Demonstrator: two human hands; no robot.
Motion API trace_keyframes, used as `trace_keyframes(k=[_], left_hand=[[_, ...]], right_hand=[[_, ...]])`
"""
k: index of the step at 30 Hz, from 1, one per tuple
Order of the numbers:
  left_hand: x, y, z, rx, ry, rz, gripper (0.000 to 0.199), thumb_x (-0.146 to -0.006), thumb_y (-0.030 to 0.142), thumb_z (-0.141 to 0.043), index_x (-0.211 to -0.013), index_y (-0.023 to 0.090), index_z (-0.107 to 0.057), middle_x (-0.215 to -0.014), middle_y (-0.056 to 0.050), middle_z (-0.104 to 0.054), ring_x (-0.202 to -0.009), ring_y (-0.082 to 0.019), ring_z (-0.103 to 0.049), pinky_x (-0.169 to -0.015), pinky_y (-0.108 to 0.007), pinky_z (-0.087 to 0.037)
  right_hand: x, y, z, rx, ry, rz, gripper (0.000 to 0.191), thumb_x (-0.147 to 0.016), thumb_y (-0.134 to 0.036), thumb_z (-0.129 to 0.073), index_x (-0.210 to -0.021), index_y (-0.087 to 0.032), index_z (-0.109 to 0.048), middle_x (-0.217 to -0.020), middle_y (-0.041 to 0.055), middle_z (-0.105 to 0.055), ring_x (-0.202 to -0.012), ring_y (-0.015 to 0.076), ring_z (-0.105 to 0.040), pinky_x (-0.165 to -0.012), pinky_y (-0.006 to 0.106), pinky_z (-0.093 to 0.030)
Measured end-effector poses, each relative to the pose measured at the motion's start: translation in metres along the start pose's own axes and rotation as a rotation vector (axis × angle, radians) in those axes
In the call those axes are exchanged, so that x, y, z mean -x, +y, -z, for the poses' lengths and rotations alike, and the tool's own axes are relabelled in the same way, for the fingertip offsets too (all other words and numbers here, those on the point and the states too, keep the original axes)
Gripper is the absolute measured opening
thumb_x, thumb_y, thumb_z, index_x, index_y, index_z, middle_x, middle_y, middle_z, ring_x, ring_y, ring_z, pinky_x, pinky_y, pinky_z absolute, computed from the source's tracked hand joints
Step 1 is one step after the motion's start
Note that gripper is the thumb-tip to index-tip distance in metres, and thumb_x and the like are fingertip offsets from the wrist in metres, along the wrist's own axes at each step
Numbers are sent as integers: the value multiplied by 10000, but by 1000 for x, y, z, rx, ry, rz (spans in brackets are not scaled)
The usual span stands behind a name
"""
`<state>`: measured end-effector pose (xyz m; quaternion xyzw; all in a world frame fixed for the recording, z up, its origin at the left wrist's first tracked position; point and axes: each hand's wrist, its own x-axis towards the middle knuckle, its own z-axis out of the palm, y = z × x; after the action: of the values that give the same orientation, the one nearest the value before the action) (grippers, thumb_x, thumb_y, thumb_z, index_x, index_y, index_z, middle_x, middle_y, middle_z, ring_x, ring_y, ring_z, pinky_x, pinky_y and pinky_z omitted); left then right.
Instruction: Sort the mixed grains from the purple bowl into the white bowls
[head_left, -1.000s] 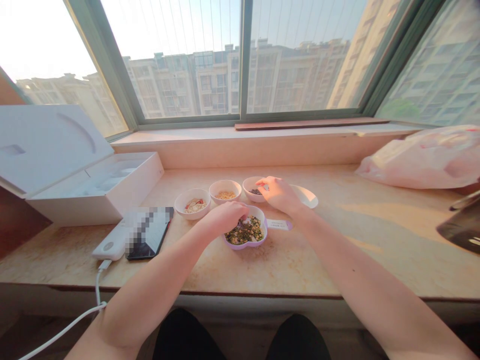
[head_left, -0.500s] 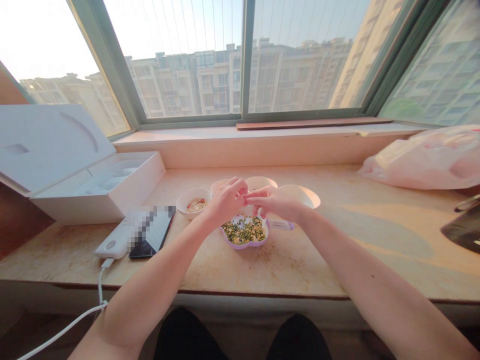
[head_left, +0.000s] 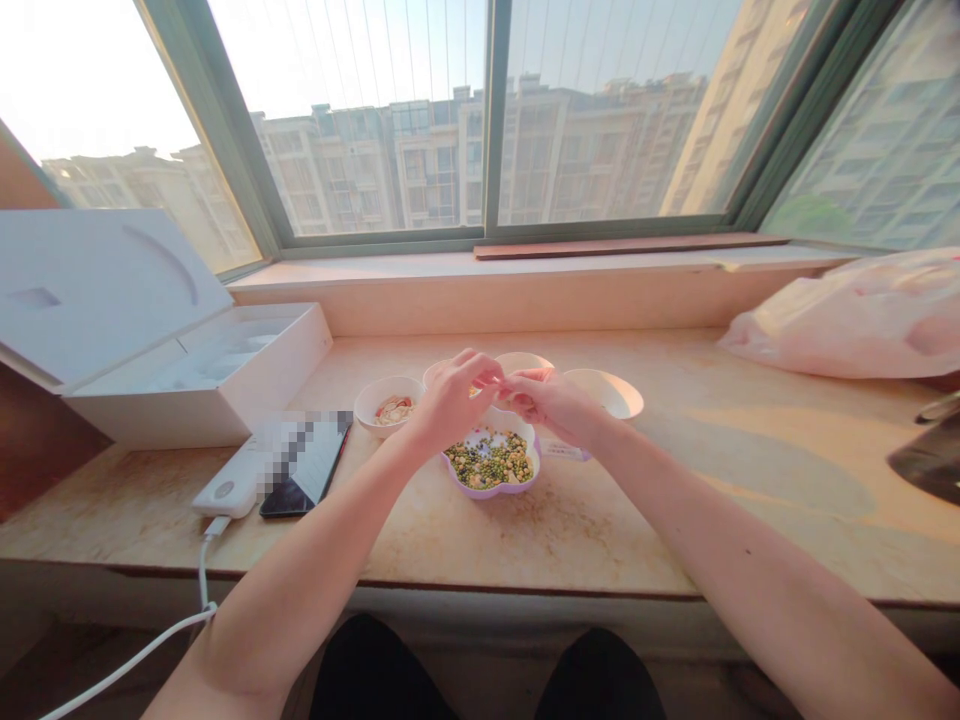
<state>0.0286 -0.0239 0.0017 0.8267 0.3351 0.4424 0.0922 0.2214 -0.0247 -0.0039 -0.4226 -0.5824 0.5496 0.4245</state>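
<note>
My left hand [head_left: 463, 392] and my right hand [head_left: 546, 400] meet over the far side of a purple-rimmed, flower-shaped dish [head_left: 491, 470] of mixed green and yellow beans. The fingers of both are closed together at the tips; whatever they hold is too small to make out. Behind them stand white bowls: one at the left [head_left: 390, 402] with pale and reddish pieces, one at the back [head_left: 525, 362] and one at the right [head_left: 611, 390]. Another bowl is mostly hidden by my left hand. A small label [head_left: 564, 451] lies right of the dish.
An open white box [head_left: 277, 370] stands at the left, with a white power bank [head_left: 229, 488], its cable and a black phone [head_left: 300, 480] in front. A plastic bag [head_left: 855, 320] and a dark object [head_left: 930, 460] lie at the right.
My right hand has turned, its fingers now curled more tightly against the fingers of my left hand. My left hand has shifted slightly to the right.
</note>
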Motion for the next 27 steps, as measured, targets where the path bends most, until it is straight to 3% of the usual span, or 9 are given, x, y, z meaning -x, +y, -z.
trace_keyframes(k=[2,5,8,11,18,22,27], left_hand=[[1,-1,1,-57,-84,44,151,-905,67,-578,-921,182,-674,-938,-17,-722,-837,-129,-685,-778,-251,-552],[5,-3,1,-185,-352,72,223,-888,29,-529,-887,185,-689,-868,-18,-725,-831,-162,-682,-762,-273,-536],[9,-2,-3,-261,-565,62,255,-916,50,-490,-916,187,-705,-948,-38,-738,-859,-181,-688,-744,-279,-517],[10,2,-5,-289,-671,54,274,-935,63,-474,-953,192,-715,-1039,-43,-738,-930,-190,-697,-793,-285,-515],[10,9,-8,-341,-759,28,144,-961,161,-568,-1008,192,-701,-1096,-57,-724,-1017,-221,-693,-882,-313,-517],[13,8,-12,-351,-764,9,208,-929,79,-527,-994,189,-691,-1105,-54,-721,-1039,-224,-691,-902,-325,-520],[16,2,-17,-354,-725,-18,323,-857,-9,-480,-972,187,-709,-1069,-56,-733,-995,-224,-707,-844,-319,-534]], right_hand=[[0,-5,12,168,105,58,356,-806,-522,-736,-745,-172,-716,-694,22,-631,-559,103,-419,-512,274,-323],[-1,-10,38,578,260,206,327,-838,-475,-679,-753,-168,-748,-714,37,-678,-670,164,-555,-629,306,-419],[-2,-14,63,845,326,190,277,-846,-405,-637,-859,-182,-801,-766,49,-739,-745,207,-634,-695,325,-461],[-1,-19,85,953,290,126,228,-822,-365,-651,-858,-209,-814,-858,55,-784,-803,217,-679,-703,304,-492],[6,-31,114,1126,239,-153,217,-781,-398,-711,-793,-197,-793,-849,68,-787,-759,218,-685,-601,288,-457],[7,-30,120,1186,130,-333,199,-777,-376,-701,-770,-199,-792,-790,61,-763,-709,206,-660,-577,287,-429],[3,-23,123,1157,94,-386,155,-672,-289,-738,-789,-218,-809,-812,53,-766,-702,205,-659,-577,287,-436]])
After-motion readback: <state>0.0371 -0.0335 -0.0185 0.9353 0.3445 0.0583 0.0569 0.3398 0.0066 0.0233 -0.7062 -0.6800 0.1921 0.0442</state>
